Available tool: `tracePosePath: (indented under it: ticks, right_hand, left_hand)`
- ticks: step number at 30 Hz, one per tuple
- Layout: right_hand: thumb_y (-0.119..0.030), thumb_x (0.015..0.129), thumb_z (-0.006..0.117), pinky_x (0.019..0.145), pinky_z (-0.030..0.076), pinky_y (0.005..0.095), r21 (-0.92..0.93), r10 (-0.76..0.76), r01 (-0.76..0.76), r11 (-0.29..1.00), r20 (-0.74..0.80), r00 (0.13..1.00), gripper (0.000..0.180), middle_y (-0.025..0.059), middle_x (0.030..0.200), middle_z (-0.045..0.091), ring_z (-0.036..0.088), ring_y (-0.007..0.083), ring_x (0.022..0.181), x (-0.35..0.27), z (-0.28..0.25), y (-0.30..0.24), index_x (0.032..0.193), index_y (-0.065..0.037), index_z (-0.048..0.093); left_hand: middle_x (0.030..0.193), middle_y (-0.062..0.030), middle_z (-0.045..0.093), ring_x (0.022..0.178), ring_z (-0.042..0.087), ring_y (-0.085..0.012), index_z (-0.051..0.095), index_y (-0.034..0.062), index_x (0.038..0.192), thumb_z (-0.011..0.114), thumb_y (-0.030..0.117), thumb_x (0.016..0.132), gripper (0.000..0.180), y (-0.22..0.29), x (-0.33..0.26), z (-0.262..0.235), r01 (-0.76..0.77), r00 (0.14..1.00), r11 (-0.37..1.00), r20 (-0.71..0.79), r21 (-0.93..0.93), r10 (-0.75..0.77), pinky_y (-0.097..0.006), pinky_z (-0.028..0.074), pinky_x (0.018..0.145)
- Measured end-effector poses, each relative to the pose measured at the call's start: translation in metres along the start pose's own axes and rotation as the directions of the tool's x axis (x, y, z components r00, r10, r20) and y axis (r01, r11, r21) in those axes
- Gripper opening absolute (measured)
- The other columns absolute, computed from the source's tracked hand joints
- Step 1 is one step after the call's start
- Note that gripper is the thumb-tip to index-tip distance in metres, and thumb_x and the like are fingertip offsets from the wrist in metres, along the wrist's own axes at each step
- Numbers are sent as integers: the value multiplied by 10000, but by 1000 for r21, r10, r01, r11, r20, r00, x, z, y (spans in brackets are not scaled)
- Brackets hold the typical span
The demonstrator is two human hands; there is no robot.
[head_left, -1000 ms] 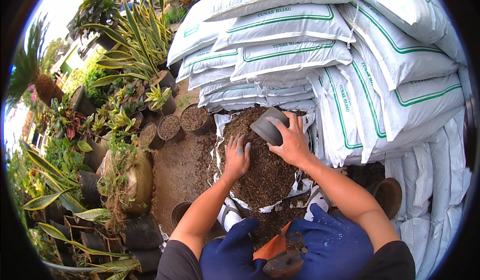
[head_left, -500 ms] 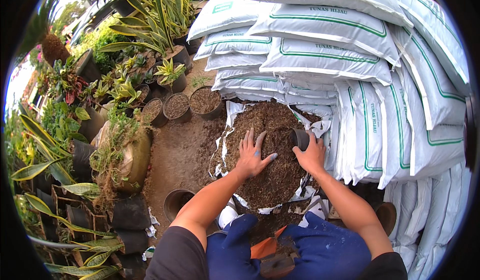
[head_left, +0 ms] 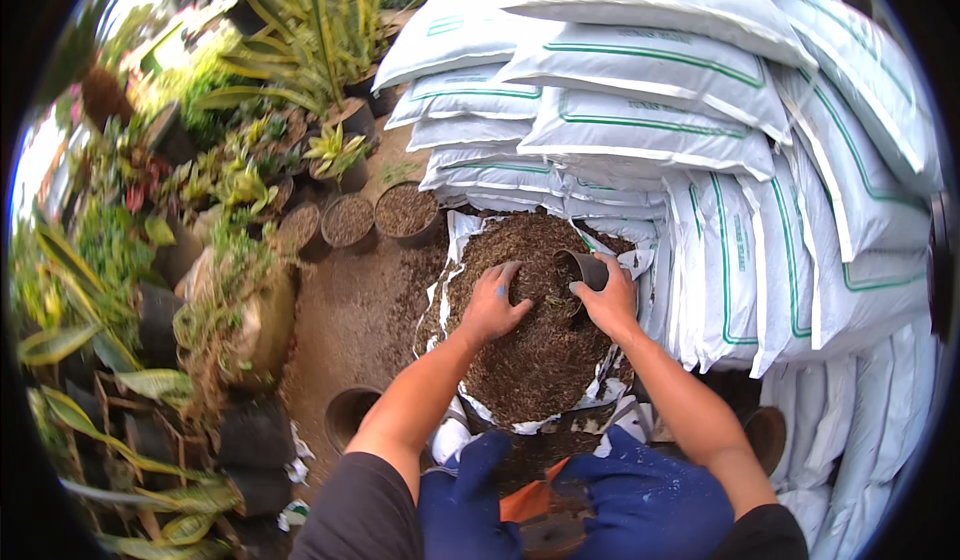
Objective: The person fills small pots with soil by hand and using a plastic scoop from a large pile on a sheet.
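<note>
A heap of brown potting soil (head_left: 525, 360) lies on torn white sacking (head_left: 447, 310) in front of me. At its right side my right hand (head_left: 612, 305) grips a small dark plant pot (head_left: 590, 272) by the rim, thumb toward me and fingers round the far side. The pot is tilted, with its mouth toward the left over the soil. My left hand (head_left: 490, 305) rests on the left part of the heap, thumb spread away from the fingers. Its fingertips are partly sunk in the soil, and I see nothing held in it.
White sacks with green stripes (head_left: 650, 120) are stacked high behind and to the right. Soil-filled pots (head_left: 408, 212) stand at the far left of the heap. An empty pot (head_left: 350, 415) is by my left forearm, another (head_left: 766, 438) by my right. Potted plants (head_left: 160, 380) crowd the left.
My left hand has drawn slightly nearer to me, its fingers now less spread and lower in the soil. The pot in my right hand has turned, showing more of its side and mouth.
</note>
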State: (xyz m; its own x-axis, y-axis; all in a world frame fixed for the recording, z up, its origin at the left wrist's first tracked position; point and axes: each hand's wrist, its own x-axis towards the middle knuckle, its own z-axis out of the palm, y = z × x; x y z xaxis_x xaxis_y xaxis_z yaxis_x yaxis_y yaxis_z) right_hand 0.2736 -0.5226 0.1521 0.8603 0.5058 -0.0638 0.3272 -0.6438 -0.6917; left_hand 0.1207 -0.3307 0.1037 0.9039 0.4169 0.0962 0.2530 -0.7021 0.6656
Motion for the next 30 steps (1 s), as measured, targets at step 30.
tracePosePath:
  ticks: [30]
  right_hand:
    - [-60, 702, 870, 1213, 379, 519, -171, -518, 521, 836, 67, 853, 855, 177, 1590, 387, 379, 447, 1424, 51, 47, -40, 1471, -106, 499]
  left_hand:
    - [1446, -276, 504, 1364, 487, -451, 434, 11, 1473, 593, 239, 1031, 522, -29, -15, -11, 192, 950, 967, -215, -168, -226, -511, 374, 1168]
